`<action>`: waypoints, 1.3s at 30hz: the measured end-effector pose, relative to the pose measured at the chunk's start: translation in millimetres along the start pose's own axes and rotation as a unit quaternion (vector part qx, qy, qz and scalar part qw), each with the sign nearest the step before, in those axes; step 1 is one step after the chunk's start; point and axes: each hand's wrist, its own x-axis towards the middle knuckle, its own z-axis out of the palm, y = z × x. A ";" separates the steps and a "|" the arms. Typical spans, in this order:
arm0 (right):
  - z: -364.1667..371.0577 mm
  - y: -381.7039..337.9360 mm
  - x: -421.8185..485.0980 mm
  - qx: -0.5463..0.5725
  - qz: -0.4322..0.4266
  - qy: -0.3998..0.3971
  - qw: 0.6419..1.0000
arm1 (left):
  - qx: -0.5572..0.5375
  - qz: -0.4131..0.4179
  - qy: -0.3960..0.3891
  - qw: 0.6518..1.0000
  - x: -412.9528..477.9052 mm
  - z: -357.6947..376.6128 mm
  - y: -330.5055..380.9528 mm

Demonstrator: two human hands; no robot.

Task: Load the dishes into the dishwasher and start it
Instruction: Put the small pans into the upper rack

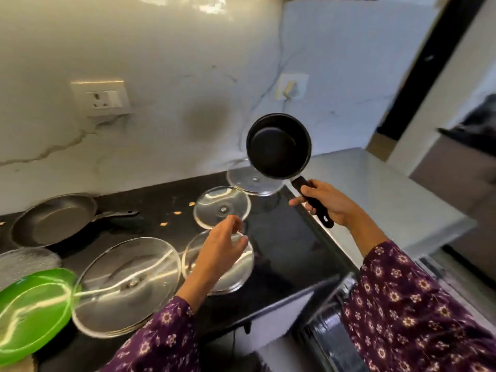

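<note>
Right hand [326, 204] is clenched on the handle of a small black saucepan [279, 146], held tilted above the far right of the dark table [290, 245]; the pan is empty. Left hand [218, 249] hovers released, fingers spread, over a glass lid [230, 275]. Risk: the swinging pan could strike the two lids beyond it, and smooth glass may slip from a loose pinch. The frying pan [53, 218] at far left appears empty. No dishwasher interior is clearly visible.
</note>
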 end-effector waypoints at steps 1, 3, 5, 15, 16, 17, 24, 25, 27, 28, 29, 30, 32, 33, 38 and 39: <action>-21.3 8.2 -19.5 0.025 0.003 0.024 0.999 | -0.004 0.023 -0.019 1.000 0.5 15.7 10.9; -58.5 20.3 -55.3 0.048 0.005 0.086 0.995 | -0.004 0.059 -0.057 0.997 2.9 45.0 30.7; -90.9 31.7 -89.4 0.044 0.013 0.157 0.986 | 0.001 0.075 -0.082 0.994 4.9 73.1 51.3; -241.5 133.0 -233.0 0.100 0.049 0.362 0.925 | -0.058 0.132 -0.241 0.960 11.2 235.9 163.9; -255.8 143.7 -244.5 0.116 0.051 0.369 0.921 | -0.058 0.137 -0.252 0.956 11.7 255.3 174.3; -269.0 154.4 -254.4 0.128 0.055 0.376 0.916 | -0.056 0.142 -0.261 0.953 12.8 273.2 183.1; -350.7 231.0 -303.0 0.076 0.089 0.436 0.893 | -0.037 0.169 -0.290 0.941 30.7 380.0 232.0; -359.1 244.8 -304.4 0.056 0.100 0.449 0.886 | -0.029 0.176 -0.290 0.940 34.7 390.6 234.6; -379.4 275.6 -302.3 0.020 0.124 0.481 0.868 | -0.015 0.188 -0.292 0.938 44.2 416.2 238.3; -389.2 292.2 -299.1 0.003 0.138 0.493 0.859 | -0.007 0.190 -0.292 0.937 49.0 427.3 239.5; -398.3 309.4 -295.5 -0.014 0.157 0.503 0.850 | 0.001 0.189 -0.292 0.937 53.9 436.7 240.4; -405.9 326.1 -291.4 -0.024 0.172 0.512 0.841 | 0.009 0.189 -0.292 0.938 58.2 443.7 240.6; -422.7 358.4 -282.3 -0.055 0.199 0.526 0.825 | 0.023 0.189 -0.287 0.939 67.6 460.4 240.3; -427.7 369.8 -277.2 -0.079 0.211 0.529 0.818 | 0.028 0.189 -0.286 0.939 72.6 468.3 239.7; -429.2 395.0 -248.3 -0.194 0.250 0.496 0.808 | 0.058 0.190 -0.290 0.936 91.9 503.5 229.8; -431.1 401.3 -239.4 -0.211 0.247 0.491 0.808 | 0.064 0.195 -0.290 0.935 95.4 510.5 227.4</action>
